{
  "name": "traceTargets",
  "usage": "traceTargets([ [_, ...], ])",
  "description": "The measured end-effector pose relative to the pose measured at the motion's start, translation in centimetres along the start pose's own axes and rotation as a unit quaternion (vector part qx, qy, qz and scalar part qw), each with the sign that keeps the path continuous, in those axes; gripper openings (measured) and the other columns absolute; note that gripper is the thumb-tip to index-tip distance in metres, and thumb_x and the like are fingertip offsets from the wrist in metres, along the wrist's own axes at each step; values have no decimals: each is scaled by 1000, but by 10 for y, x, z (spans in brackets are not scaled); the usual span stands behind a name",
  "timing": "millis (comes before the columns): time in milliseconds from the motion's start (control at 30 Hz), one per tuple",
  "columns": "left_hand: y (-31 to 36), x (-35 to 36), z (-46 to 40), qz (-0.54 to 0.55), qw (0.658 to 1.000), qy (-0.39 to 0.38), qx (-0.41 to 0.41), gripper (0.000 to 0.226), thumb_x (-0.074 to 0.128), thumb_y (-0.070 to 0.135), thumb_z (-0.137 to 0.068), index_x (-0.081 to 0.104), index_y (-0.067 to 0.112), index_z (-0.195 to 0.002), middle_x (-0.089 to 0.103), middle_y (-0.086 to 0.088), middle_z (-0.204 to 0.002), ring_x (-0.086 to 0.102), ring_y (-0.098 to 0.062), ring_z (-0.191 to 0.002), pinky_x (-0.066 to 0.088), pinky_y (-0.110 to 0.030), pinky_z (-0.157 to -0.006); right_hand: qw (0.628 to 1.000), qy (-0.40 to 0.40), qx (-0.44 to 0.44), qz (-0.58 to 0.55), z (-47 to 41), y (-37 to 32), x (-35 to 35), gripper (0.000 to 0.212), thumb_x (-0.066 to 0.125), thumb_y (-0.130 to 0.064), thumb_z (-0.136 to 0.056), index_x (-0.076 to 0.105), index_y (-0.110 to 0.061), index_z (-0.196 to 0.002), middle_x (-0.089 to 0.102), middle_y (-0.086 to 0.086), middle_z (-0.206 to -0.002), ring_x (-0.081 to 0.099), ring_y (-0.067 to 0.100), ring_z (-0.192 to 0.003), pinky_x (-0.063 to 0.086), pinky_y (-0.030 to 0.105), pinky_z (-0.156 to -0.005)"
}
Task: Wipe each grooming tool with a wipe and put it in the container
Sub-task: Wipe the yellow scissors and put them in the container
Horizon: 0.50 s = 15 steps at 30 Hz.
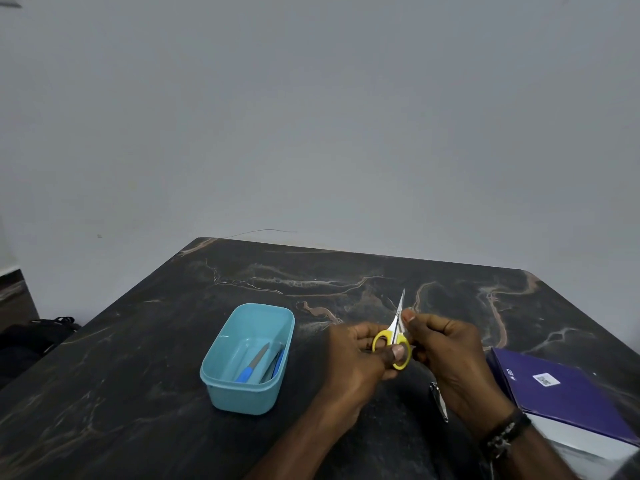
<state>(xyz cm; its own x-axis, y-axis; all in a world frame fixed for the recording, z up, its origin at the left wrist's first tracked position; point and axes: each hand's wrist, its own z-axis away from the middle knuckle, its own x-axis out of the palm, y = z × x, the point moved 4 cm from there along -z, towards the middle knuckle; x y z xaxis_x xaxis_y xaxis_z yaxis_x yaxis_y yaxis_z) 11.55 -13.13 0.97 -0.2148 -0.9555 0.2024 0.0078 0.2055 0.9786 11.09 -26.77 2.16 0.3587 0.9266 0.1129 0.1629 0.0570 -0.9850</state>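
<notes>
Small scissors [394, 336] with yellow handles point up and away over the dark marbled table [138, 358]. My left hand [353, 362] grips the yellow handle loops from the left. My right hand [446, 355] pinches the blades near their base with thumb and fingers; whether a wipe sits under those fingers is hidden. To the left stands a light blue container [221, 382] holding a blue-handled nail file [254, 365] and another thin tool. A metal nail clipper [439, 400] lies on the table under my right wrist, partly covered.
A purple flat pack [568, 396] with a white label lies at the right edge of the table. A grey wall rises behind the table's far edge. Dark bags sit on the floor at the far left.
</notes>
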Motion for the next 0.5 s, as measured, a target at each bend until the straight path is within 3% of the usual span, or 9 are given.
traceTargets([
  [133,-1,1,0,0,1000,-4,2,21,74,-3,-78,69,1,-98,73,-15,-86,70,-14,-69,57,-23,-57,999,-13,18,-46,0,1,1,18,64,-12,-87,71,4,-82,70,13,-66,65,24,-60,56,31,-57],
  [367,-1,0,0,-13,1000,-5,12,21,74,-2,-79,69,3,-98,74,-14,-88,71,-14,-70,58,-22,-59,997,-46,19,-56,0,0,4,19,68,-15,-75,73,-1,-87,73,17,-77,67,30,-71,58,36,-65],
  [500,0,0,0,-10,1000,-3,17,22,74,-3,-78,68,-1,-100,73,-15,-86,71,-15,-69,58,-23,-59,999,-42,10,-22,0,2,2,30,74,-25,-67,75,-5,-89,74,19,-84,68,35,-79,55,48,-78],
])
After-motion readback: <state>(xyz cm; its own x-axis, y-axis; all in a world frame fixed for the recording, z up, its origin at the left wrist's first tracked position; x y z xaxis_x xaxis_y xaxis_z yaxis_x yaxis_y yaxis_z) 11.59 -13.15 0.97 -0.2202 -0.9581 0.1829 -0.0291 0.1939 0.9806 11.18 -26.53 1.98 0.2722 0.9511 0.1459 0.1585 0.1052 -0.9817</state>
